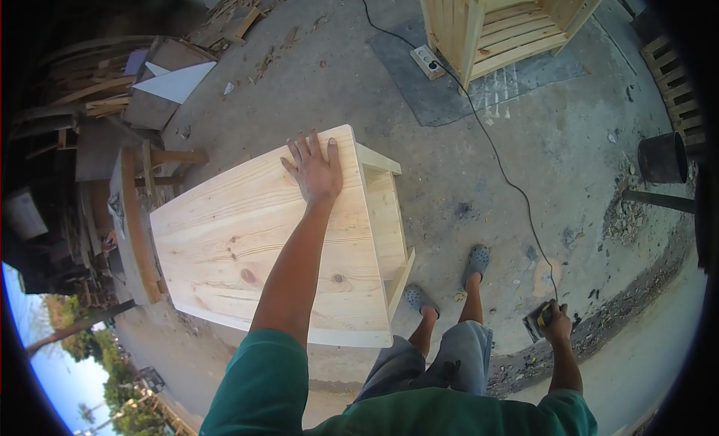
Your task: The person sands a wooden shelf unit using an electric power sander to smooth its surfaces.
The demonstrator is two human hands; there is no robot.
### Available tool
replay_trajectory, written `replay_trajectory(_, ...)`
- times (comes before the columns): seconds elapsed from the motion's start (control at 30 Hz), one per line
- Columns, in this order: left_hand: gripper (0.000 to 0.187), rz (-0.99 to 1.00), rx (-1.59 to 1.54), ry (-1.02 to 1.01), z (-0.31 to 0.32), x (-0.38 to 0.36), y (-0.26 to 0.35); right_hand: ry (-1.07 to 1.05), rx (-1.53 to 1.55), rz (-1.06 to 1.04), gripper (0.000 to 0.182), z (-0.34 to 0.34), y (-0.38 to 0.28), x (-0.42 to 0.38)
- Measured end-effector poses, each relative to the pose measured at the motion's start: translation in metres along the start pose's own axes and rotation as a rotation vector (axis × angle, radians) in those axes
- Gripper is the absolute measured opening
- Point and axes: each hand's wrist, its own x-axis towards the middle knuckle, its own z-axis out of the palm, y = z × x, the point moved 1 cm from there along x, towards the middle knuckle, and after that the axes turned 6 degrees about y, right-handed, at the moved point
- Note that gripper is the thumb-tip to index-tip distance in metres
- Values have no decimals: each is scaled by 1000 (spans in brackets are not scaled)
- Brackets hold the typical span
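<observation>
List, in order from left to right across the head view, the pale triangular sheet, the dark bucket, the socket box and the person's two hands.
Pale triangular sheet, left hand on the wooden top, socket box, right hand gripping a corded tool, dark bucket.

Left arm (288,279) extended forward, forearm bare below the sleeve. Left grip (318,175) flat, palm down, fingers fanned, thumb on the inner side. Right arm (565,370) out to the right, well apart from the left. Right grip (558,327) closed, fingers curled; finger detail too small to read.
</observation>
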Motion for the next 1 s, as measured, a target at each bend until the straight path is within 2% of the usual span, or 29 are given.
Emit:
replay_trajectory(0.1, 67, 7, 5, 14, 4, -2, -3, 112, 356, -103, 86, 0, -126, 27)
replay_trajectory(0.13, 66, 10, 5, 20, 5, -1, -4, 167, 491, -173, 84, 4, -157, 29)
replay_trajectory(0.17, 66, 9, 3, 24, 6, -1, -4, 116, 574, -147, 82, 2, -190, 27)
replay_trajectory(0.23, 67, 2, -6, 25, 4, -4, -5, 163, 769, -219, 82, 32, -228, 18)
replay_trajectory(0.3, 67, 10, -25, 48, 6, 1, -3, 84, 948, -242, 83, 58, -253, 5)
replay_trajectory(0.47, 70, 57, -48, 80, 12, 1, -8, -282, 1419, -101, 83, 118, -284, -45)
replay_trajectory(0.57, 72, 66, -60, 96, 14, -1, -11, -235, 1273, -272, 84, 126, -293, -72)
replay_trajectory(0.67, 73, 82, -55, 112, 17, 0, -13, -439, 1640, -19, 85, 109, -299, -96)
replay_trajectory(0.7, 73, 84, -54, 111, 16, 0, -12, -470, 1585, -36, 84, 103, -298, -96)
replay_trajectory(0.8, 73, 99, -50, 98, 15, 0, -12, -389, 1461, -231, 85, 114, -297, -85)
replay_trajectory(0.83, 74, 102, -51, 94, 16, 2, -13, -435, 1451, -329, 88, 115, -297, -72)
replay_trajectory(0.9, 74, 106, -58, 97, 18, 1, -15, -450, 1409, -265, 93, 122, -303, -45)
replay_trajectory(0.97, 75, 100, -61, 85, 15, 1, -10, -644, 1437, -101, 92, 145, -308, -12)
replay_trajectory(1.0, 75, 100, -59, 84, 15, 0, -11, -662, 1397, -67, 91, 155, -310, 2)
